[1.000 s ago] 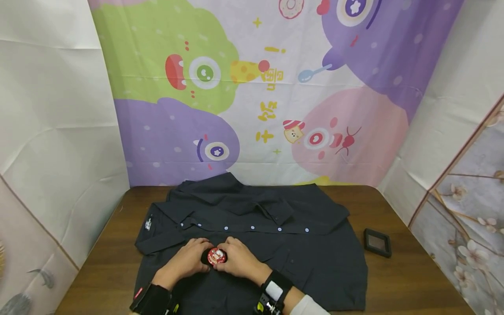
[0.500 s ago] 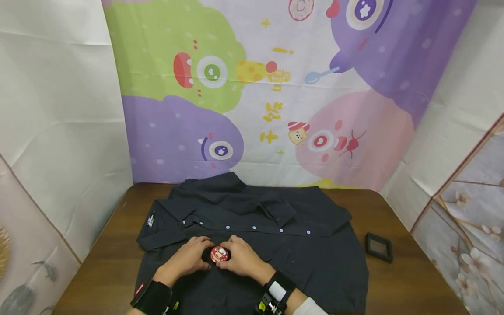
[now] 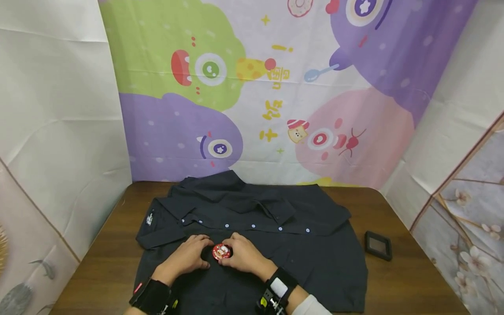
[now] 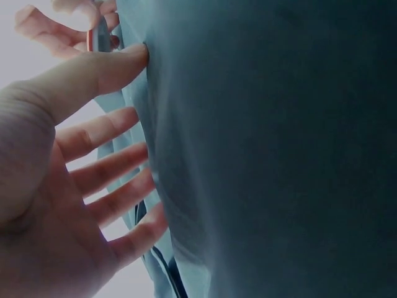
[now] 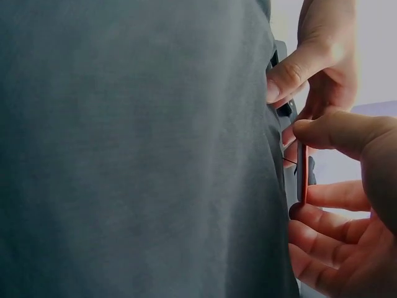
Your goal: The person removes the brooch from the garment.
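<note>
A round red badge [image 3: 222, 252] with a cartoon picture lies over a dark button-up shirt [image 3: 311, 267] spread on the table. My right hand [image 3: 244, 254] pinches its edge between thumb and fingers; in the right wrist view the badge [image 5: 304, 174] stands edge-on, close to the cloth, with a thin dark line between them. My left hand [image 3: 188, 256] rests on the shirt just left of the badge, slightly apart from it. In the left wrist view that hand's thumb and spread fingertips touch the cloth.
A small black square frame [image 3: 378, 246] lies on the brown table [image 3: 409, 284], right of the shirt. Behind the table hangs a cartoon cloth [image 3: 271, 166], with white sheeting [image 3: 63, 131] at the left.
The badge and my right hand have shifted slightly right and away from me. A gap now shows between my left hand and the badge. The head view has shifted a little.
</note>
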Tool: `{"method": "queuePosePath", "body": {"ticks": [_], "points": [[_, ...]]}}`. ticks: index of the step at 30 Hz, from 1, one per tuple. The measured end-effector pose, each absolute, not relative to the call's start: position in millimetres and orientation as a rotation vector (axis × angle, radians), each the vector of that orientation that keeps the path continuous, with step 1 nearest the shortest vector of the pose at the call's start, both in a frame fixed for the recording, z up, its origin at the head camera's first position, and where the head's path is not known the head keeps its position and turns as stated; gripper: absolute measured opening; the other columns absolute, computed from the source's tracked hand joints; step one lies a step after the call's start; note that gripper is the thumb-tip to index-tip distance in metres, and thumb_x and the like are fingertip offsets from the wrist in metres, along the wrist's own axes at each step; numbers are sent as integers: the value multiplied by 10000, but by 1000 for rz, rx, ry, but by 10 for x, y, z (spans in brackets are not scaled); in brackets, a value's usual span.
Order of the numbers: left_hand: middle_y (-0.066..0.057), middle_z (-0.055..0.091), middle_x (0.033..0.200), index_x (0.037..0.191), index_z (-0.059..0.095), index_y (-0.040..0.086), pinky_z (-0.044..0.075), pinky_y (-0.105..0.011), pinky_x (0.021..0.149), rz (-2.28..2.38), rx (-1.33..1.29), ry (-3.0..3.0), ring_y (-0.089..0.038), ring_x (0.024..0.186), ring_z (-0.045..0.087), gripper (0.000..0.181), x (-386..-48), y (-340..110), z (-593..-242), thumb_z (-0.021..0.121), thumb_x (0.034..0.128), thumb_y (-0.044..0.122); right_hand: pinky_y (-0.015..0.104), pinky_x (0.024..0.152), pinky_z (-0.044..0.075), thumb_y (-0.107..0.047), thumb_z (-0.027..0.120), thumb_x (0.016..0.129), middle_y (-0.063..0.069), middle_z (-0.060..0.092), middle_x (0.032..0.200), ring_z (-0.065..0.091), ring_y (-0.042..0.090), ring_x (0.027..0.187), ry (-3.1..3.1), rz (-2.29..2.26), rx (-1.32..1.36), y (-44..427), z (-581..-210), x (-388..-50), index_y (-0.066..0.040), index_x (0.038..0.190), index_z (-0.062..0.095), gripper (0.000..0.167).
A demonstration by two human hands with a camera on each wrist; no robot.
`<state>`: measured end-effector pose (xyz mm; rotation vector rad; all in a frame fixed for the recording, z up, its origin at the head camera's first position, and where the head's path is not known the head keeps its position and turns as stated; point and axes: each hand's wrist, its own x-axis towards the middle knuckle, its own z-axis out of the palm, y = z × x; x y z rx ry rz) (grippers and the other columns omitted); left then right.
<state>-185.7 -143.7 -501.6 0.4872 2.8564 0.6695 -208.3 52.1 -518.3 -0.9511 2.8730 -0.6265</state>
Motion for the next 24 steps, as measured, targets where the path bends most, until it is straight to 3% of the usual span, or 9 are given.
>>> {"method": "queuePosePath", "body": {"ticks": [10,24], "points": [[-160,607,1256,1141,670,57,439,-563,1002,658,515,2888,-361,1190,530,511,-1858,-1421,-5039,863,682,172,149,647,392,-368,796,767,-43,577,895,480,38,761,2881,-631,-967,543,-5178,-2086,-122,1138,711,453],[-110,639,1233,1146,658,79,437,-574,999,753,572,2894,-327,1217,539,451,-1863,-1402,-5045,829,734,146,160,678,416,-356,804,769,-39,598,904,496,42,786,2877,-640,-958,568,-5161,-2111,-122,1130,718,439]]}}
